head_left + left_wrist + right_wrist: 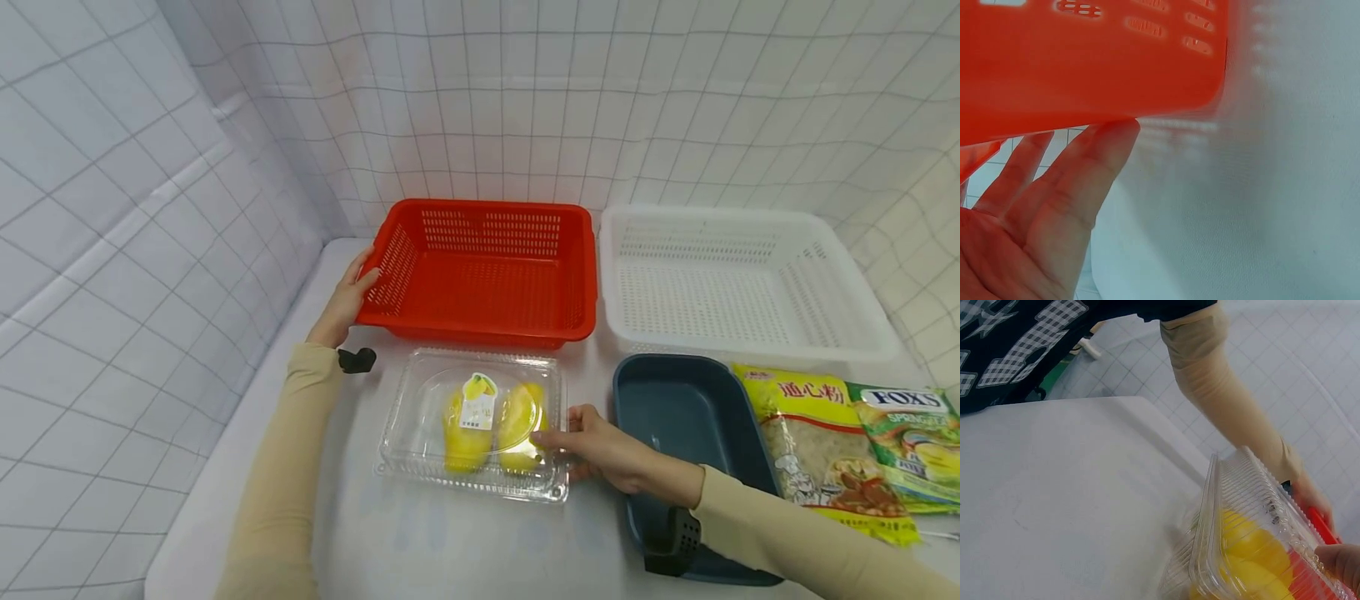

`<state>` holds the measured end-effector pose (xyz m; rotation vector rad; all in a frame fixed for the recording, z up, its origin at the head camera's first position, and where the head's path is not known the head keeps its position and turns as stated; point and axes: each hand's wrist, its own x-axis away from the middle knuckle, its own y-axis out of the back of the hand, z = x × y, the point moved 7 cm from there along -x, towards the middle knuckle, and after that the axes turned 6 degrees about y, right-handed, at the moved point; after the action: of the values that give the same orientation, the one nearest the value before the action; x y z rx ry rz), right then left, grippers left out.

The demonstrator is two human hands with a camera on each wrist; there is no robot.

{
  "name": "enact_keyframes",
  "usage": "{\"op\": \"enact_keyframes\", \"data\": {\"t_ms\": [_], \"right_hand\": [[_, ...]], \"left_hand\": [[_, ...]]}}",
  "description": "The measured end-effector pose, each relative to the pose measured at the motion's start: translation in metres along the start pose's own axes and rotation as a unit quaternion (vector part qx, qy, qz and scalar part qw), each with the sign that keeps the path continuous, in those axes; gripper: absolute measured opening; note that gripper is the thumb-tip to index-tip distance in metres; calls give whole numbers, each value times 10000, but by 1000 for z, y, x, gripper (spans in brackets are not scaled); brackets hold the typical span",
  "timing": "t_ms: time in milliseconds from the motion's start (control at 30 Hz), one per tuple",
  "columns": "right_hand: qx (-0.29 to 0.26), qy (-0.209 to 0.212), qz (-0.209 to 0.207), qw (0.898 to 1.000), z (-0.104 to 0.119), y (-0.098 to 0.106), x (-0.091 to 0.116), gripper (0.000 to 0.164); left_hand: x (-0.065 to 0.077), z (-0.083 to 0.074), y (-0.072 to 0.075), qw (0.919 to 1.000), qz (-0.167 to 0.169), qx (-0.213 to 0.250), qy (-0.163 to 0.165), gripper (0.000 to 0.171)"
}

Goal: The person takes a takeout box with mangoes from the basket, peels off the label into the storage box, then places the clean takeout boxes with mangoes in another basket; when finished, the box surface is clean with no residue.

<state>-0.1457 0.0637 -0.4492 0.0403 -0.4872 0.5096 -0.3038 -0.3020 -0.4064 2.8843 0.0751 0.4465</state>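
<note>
Beige sleeves (795, 542) lie nearest the camera, the right one crossing over the blue tray (667, 392). Right grip (611, 450): narrow, pinching the right edge of the clear box (423, 400), thumb above and fingers lower down. Left grip (345, 304): holding the left rim of the red basket (487, 292). Box is on the desk (465, 550), just in front of that basket and left of the tray; two yellow fruits (517, 442) sit toward its right half, under a label (477, 412). Whether the pinched edge is raised off the desk cannot be settled from these angles. Risks, as judged: raised by this one edge, the thin plastic may flex and spring open, or the fruits slide left and twist it out of the pinch. Pushed away from the body, its far edge would likely catch the basket's near wall; if the left grip slackened, the basket could shift and nudge the white basket (697, 300) beside it. Black wrist unit (682, 537) is over the tray, so a low sweep might knock that rim.
</note>
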Motion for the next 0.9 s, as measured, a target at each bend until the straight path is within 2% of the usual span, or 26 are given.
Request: {"op": "enact_keyframes", "data": {"t_ms": [200, 300, 400, 667, 767, 833, 900], "right_hand": [[-146, -9, -103, 9998, 2, 1, 1, 58], [-219, 12, -103, 9997, 2, 2, 1, 65], [-303, 105, -12, 9995, 4, 3, 4, 73], [-362, 449, 158, 9982, 19, 11, 20, 84], [-225, 617, 156, 9977, 23, 18, 25, 82], [-192, 733, 173, 9970, 25, 24, 28, 81], [-228, 851, 206, 9959, 27, 29, 30, 79]], "left_hand": [[9, -9, -4, 9998, 84, 157, 38, 56], [16, -16, -8, 9997, 150, 166, 27, 56], [17, -18, -9, 9998, 174, 105, -10, 57], [18, -13, -2, 9999, -3, 124, 85, 56], [16, -3, 4, 9998, -90, 142, 81, 56], [19, 2, 6, 9998, -191, 35, -61, 57], [29, 3, 7, 9977, -441, -297, -428, 60]]}}
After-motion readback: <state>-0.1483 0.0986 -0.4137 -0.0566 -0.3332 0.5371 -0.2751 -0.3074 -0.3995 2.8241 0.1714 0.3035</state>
